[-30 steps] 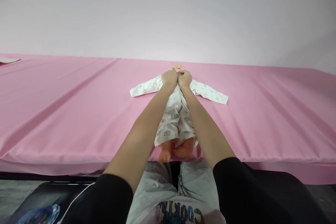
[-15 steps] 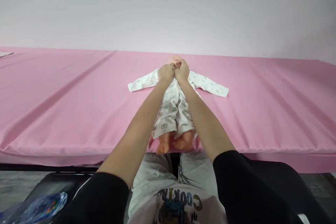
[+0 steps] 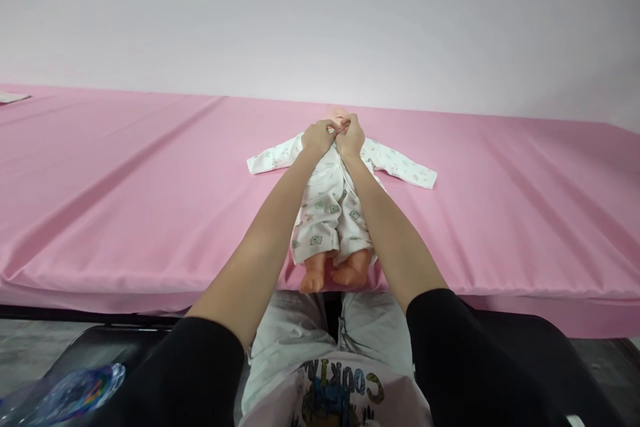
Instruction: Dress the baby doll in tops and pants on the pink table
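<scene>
- Pale wall (image 3: 320, 20) rises beyond the doll's head, and a pink cover (image 3: 150, 227) with creases drapes the desk under the doll.
- Centred between the person's forearms, the doll (image 3: 313, 273) lies with its bare feet at the desk's near edge and its head farthest from the person.
- White printed trousers (image 3: 317, 227) cover the doll's legs; a white printed top (image 3: 330, 161) covers its trunk, sleeves stretched out to either side.
- Left hand (image 3: 319, 137) bends its fingers inward at the doll's neckline; whether they pinch cloth, I cannot tell.
- Right hand (image 3: 351, 138) sits just beside it, fingers curled below the doll's mouth; its grip is likewise too small to judge.
- Far left of the doll, a flat pale item (image 3: 14, 97) rests on the cover.
</scene>
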Available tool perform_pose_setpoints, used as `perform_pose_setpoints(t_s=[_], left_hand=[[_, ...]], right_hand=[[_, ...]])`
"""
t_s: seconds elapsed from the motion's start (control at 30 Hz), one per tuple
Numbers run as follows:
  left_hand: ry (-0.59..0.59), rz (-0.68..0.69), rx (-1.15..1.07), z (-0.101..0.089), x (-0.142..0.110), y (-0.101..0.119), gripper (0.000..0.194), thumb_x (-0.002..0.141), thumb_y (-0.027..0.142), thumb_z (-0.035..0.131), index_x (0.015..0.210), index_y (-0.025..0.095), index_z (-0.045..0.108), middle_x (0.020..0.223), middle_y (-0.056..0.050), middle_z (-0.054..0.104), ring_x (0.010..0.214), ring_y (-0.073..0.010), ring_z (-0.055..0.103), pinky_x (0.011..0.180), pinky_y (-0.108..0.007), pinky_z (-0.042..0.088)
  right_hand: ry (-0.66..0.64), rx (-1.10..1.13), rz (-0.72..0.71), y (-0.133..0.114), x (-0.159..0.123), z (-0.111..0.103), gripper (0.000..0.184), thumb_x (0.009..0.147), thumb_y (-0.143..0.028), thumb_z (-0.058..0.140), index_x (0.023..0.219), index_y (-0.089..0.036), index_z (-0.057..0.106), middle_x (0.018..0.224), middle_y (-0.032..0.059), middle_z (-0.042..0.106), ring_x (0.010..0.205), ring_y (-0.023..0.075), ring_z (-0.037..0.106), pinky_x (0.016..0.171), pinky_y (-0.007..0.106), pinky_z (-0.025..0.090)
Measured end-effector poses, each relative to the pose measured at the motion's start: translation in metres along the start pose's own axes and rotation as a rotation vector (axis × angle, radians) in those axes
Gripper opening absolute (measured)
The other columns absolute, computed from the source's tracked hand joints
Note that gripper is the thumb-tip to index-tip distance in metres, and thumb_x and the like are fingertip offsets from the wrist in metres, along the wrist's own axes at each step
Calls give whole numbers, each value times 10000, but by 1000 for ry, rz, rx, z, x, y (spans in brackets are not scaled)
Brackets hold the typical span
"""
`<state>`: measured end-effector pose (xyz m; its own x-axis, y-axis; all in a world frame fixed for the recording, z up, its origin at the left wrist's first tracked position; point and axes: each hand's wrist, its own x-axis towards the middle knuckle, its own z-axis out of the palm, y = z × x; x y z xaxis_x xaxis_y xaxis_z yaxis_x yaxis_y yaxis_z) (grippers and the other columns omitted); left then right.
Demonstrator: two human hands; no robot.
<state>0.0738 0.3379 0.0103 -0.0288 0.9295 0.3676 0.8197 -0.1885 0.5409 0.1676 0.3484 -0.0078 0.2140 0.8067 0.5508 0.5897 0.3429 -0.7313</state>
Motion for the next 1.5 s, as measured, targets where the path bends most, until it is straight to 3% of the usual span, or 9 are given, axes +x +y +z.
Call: perform_pose_setpoints(t_s=[0.33, 0.6, 0.93, 1.27, 1.5], left_hand=[[-119, 25, 63, -6, 8, 3, 201, 866, 307, 535, 989, 271, 690, 1043, -38, 690, 994, -237, 621, 830, -307, 439], [-58, -68, 114, 1, 9, 6, 241, 859, 278, 501, 996, 292, 699, 1112, -45, 688, 1034, -248, 608, 865, -330, 438], [-26, -7, 140, 7, 6, 1, 281, 914, 438, 437, 1021, 264, 629, 1033, -56, 699, 986, -243, 622, 819, -311, 424], [0, 11, 160, 7, 0, -2, 273, 943, 405, 388, 1047, 267, 599, 1038, -62, 694, 955, -248, 636, 778, -314, 422], [24, 5, 109, 4, -6, 0, 271, 948, 418, 384, 1044, 274, 593, 990, -36, 696, 940, -236, 632, 767, -300, 411]], right_hand=[[6, 3, 28, -3, -3, -4, 241, 741, -31, 384, 832, -189, 541, 916, 18, 655, 840, 146, 599, 776, 249, 438], [-21, 27, 129, -2, 2, -4, 197, 769, -30, 435, 842, -191, 523, 955, 16, 642, 884, 146, 603, 826, 263, 429], [-14, 37, 91, -2, 2, -4, 219, 761, -60, 450, 925, -185, 523, 1016, 49, 641, 853, 147, 604, 835, 287, 453], [12, -91, 14, -5, -1, 2, 139, 785, -61, 442, 833, -177, 503, 910, 62, 604, 922, 194, 563, 860, 320, 412], [76, 64, -4, -2, -2, 4, 198, 751, -16, 452, 797, -207, 436, 795, -1, 553, 822, 172, 574, 846, 331, 418]])
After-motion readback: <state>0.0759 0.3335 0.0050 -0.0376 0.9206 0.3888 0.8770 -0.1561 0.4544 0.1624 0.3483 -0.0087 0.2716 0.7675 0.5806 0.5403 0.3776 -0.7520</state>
